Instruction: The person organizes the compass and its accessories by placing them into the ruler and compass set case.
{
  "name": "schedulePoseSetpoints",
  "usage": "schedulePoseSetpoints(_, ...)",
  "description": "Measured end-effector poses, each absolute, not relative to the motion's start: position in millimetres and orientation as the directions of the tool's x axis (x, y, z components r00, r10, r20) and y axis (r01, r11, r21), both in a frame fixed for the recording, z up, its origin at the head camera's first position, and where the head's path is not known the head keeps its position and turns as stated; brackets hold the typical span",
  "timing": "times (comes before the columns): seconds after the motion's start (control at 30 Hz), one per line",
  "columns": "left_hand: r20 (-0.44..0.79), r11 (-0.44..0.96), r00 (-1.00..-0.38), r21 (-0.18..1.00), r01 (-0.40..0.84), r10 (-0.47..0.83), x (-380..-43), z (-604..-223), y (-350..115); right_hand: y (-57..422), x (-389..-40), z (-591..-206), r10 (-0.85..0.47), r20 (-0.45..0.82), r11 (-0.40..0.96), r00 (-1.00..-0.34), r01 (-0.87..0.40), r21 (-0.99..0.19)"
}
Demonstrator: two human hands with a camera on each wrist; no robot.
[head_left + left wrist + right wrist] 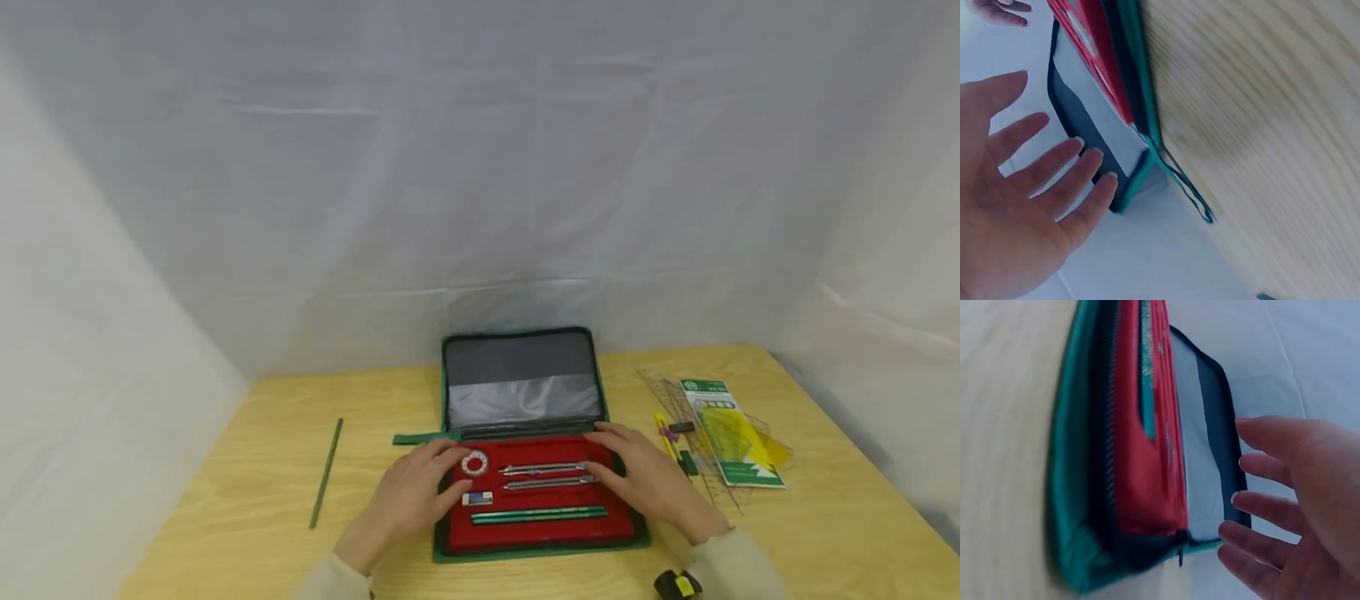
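Note:
An unzipped green case point(442, 557) lies open in front of me, its dark lid point(517, 360) with a clear pocket raised at the back. Its red insert point(551, 537) holds a white ring-shaped piece point(474, 456), a small eraser point(477, 498), two silver compass-like instruments point(546, 482) and two green pencils point(536, 515). My left hand point(405, 498) hovers at the case's left side, fingers spread and relaxed. Over the right side is my right hand point(651, 477), its fingers loosely bent. Both wrist views show the palms holding nothing.
A single green pencil point(326, 473) lies on the wooden table point(247, 483) at left. At right are clear rulers and set squares, a green-and-white packet point(757, 473), a yellow tool point(663, 429) and small dark pieces. White sheeting point(517, 167) hangs behind and along both sides.

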State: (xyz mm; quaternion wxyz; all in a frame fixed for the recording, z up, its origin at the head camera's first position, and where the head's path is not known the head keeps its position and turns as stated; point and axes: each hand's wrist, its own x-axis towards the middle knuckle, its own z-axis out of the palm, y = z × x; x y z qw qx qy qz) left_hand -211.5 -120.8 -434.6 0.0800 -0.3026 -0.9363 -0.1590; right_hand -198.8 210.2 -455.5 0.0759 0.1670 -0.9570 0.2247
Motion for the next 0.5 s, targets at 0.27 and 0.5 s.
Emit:
schedulePoseSetpoints(0.27, 0.252, 0.848, -0.876, 0.247, 0.469, 0.411, -213, -438, -147, 191, -209, -450, -0.360, 0.041, 0.828, -0.932, -0.340, -0.445)
schedulePoseSetpoints(0.5, 0.221, 0.895, -0.920, 0.244, 0.373, 0.323, -209, -438, -176, 169, -216, -447, -0.423, 0.070, 0.793, -0.903, -0.407, -0.453)
